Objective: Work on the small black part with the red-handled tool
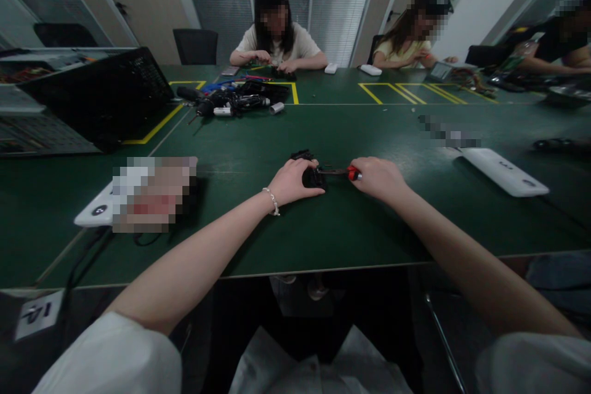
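Observation:
A small black part (315, 180), its kind too dark to make out, rests on the green table in front of me. My left hand (295, 181) holds it from the left, thumb on the near side and fingers over the far side. My right hand (376, 177) is closed around a red-handled tool (353, 173) with a slim dark shaft. That shaft points left, and its tip reaches the black part; whether it is engaged in it I cannot tell. My right fingers hide most of the handle.
Left of my arm lies a white power bank (95, 212) with a blurred item on it and a cable. Another white power bank (505, 171) is at right. Beyond are a heap of black tools and cables (235, 98), an opened computer case (101, 98) and several co-workers.

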A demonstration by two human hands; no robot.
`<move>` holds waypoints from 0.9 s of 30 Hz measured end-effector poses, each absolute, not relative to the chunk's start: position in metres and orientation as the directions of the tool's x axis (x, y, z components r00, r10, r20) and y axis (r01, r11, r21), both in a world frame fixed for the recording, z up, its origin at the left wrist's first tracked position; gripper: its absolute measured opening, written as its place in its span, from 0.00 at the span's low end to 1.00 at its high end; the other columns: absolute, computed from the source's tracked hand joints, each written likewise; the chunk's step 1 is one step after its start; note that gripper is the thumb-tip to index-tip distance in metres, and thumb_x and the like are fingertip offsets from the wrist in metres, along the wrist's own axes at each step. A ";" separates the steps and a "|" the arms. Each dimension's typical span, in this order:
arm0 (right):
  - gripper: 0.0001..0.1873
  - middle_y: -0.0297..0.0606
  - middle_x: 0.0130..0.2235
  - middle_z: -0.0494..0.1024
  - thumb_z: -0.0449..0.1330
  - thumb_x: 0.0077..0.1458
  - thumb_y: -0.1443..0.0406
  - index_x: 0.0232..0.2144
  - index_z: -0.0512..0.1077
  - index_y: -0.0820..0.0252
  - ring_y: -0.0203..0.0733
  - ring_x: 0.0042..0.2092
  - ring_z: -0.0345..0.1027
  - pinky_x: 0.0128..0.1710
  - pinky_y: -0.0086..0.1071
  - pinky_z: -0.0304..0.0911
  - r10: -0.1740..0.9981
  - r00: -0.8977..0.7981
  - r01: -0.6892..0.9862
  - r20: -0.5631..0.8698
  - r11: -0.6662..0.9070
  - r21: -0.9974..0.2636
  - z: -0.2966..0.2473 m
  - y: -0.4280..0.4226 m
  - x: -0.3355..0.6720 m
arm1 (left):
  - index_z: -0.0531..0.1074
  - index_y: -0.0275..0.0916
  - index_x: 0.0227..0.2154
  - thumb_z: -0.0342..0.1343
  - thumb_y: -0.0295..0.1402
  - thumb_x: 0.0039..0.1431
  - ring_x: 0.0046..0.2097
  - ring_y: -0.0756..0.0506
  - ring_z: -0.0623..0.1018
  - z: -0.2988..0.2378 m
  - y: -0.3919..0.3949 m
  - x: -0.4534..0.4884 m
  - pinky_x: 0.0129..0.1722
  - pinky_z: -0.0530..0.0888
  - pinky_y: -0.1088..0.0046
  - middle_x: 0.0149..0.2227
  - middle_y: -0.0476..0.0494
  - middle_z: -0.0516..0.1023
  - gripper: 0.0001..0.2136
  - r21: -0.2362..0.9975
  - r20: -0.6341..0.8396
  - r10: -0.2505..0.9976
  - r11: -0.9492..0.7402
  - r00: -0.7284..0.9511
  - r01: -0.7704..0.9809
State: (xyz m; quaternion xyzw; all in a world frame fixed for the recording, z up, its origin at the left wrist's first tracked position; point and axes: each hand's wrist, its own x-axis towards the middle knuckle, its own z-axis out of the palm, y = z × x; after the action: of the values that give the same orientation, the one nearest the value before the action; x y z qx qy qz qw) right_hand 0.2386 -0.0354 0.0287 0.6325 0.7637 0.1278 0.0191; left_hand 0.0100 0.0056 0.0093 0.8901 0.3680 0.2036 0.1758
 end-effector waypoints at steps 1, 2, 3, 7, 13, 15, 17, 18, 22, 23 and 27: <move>0.11 0.41 0.35 0.76 0.51 0.52 0.62 0.33 0.71 0.59 0.43 0.35 0.68 0.28 0.33 0.54 0.971 -0.200 0.961 0.133 0.167 0.222 0.028 -0.035 0.238 | 0.68 0.38 0.45 0.61 0.49 0.47 0.54 0.37 0.69 0.009 0.006 0.010 0.53 0.66 0.58 0.54 0.42 0.70 0.26 0.462 0.233 0.727 -0.667 0.646 0.584; 0.11 0.41 0.35 0.76 0.51 0.51 0.62 0.33 0.71 0.59 0.43 0.35 0.68 0.28 0.33 0.54 0.971 -0.198 0.960 0.131 0.165 0.224 0.028 -0.035 0.238 | 0.68 0.38 0.45 0.61 0.49 0.47 0.53 0.37 0.69 0.008 0.006 0.010 0.53 0.66 0.58 0.54 0.42 0.70 0.26 0.461 0.232 0.727 -0.667 0.646 0.585; 0.11 0.41 0.35 0.76 0.51 0.51 0.62 0.33 0.71 0.59 0.43 0.35 0.68 0.28 0.33 0.54 0.972 -0.195 0.960 0.128 0.163 0.226 0.028 -0.035 0.238 | 0.68 0.38 0.45 0.61 0.49 0.46 0.53 0.37 0.69 0.008 0.007 0.010 0.53 0.66 0.58 0.54 0.42 0.70 0.26 0.461 0.231 0.728 -0.666 0.646 0.586; 0.11 0.42 0.36 0.76 0.51 0.51 0.62 0.34 0.71 0.59 0.43 0.35 0.68 0.28 0.33 0.54 0.973 -0.195 0.960 0.122 0.164 0.225 0.028 -0.035 0.239 | 0.68 0.39 0.46 0.61 0.49 0.47 0.53 0.37 0.69 0.007 0.007 0.010 0.53 0.66 0.57 0.54 0.41 0.70 0.26 0.461 0.238 0.728 -0.668 0.643 0.585; 0.11 0.41 0.35 0.76 0.51 0.51 0.62 0.33 0.71 0.59 0.43 0.35 0.68 0.28 0.32 0.54 0.974 -0.186 0.963 0.126 0.155 0.222 0.029 -0.036 0.240 | 0.68 0.38 0.46 0.61 0.48 0.46 0.53 0.37 0.69 0.009 0.006 0.010 0.54 0.66 0.58 0.54 0.41 0.70 0.26 0.465 0.226 0.734 -0.659 0.641 0.591; 0.11 0.41 0.35 0.76 0.51 0.51 0.61 0.34 0.71 0.59 0.43 0.35 0.68 0.28 0.32 0.54 0.974 -0.188 0.963 0.126 0.157 0.221 0.029 -0.036 0.240 | 0.68 0.38 0.46 0.61 0.49 0.46 0.54 0.37 0.68 0.010 0.006 0.010 0.54 0.65 0.57 0.54 0.41 0.70 0.26 0.469 0.218 0.737 -0.654 0.640 0.593; 0.11 0.42 0.35 0.76 0.51 0.51 0.62 0.34 0.71 0.59 0.43 0.35 0.68 0.28 0.32 0.54 0.973 -0.192 0.962 0.126 0.162 0.218 0.029 -0.036 0.239 | 0.68 0.38 0.46 0.60 0.49 0.46 0.54 0.37 0.68 0.010 0.006 0.010 0.54 0.65 0.57 0.54 0.41 0.70 0.27 0.472 0.215 0.740 -0.650 0.637 0.596; 0.11 0.42 0.35 0.76 0.51 0.51 0.62 0.34 0.71 0.59 0.43 0.35 0.68 0.28 0.32 0.55 0.973 -0.193 0.963 0.126 0.163 0.216 0.029 -0.036 0.238 | 0.68 0.38 0.46 0.60 0.49 0.46 0.54 0.37 0.68 0.010 0.006 0.010 0.54 0.65 0.57 0.54 0.41 0.70 0.27 0.473 0.215 0.740 -0.650 0.638 0.595; 0.11 0.41 0.34 0.76 0.51 0.51 0.62 0.33 0.71 0.59 0.43 0.35 0.68 0.28 0.32 0.55 0.974 -0.193 0.964 0.116 0.166 0.206 0.031 -0.036 0.237 | 0.68 0.38 0.46 0.60 0.49 0.47 0.54 0.37 0.68 0.010 0.005 0.009 0.54 0.65 0.57 0.55 0.41 0.69 0.26 0.473 0.214 0.731 -0.657 0.648 0.586; 0.11 0.41 0.34 0.76 0.51 0.51 0.62 0.33 0.71 0.59 0.43 0.35 0.68 0.28 0.32 0.54 0.975 -0.191 0.965 0.113 0.166 0.203 0.031 -0.036 0.237 | 0.68 0.38 0.46 0.60 0.49 0.47 0.54 0.37 0.68 0.010 0.005 0.009 0.54 0.65 0.57 0.55 0.41 0.69 0.26 0.474 0.212 0.731 -0.657 0.648 0.587; 0.11 0.41 0.35 0.76 0.51 0.51 0.62 0.34 0.71 0.59 0.43 0.35 0.68 0.28 0.32 0.55 0.977 -0.188 0.966 0.105 0.164 0.199 0.031 -0.036 0.239 | 0.68 0.39 0.46 0.60 0.49 0.47 0.55 0.37 0.68 0.009 0.006 0.009 0.54 0.65 0.56 0.55 0.42 0.69 0.26 0.474 0.219 0.732 -0.658 0.645 0.586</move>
State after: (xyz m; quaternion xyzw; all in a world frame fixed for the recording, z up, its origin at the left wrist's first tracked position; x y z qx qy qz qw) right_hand 0.2386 -0.0359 0.0310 0.6368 0.7626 0.1108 0.0238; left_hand 0.0092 0.0059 0.0094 0.8881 0.3710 0.2001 0.1832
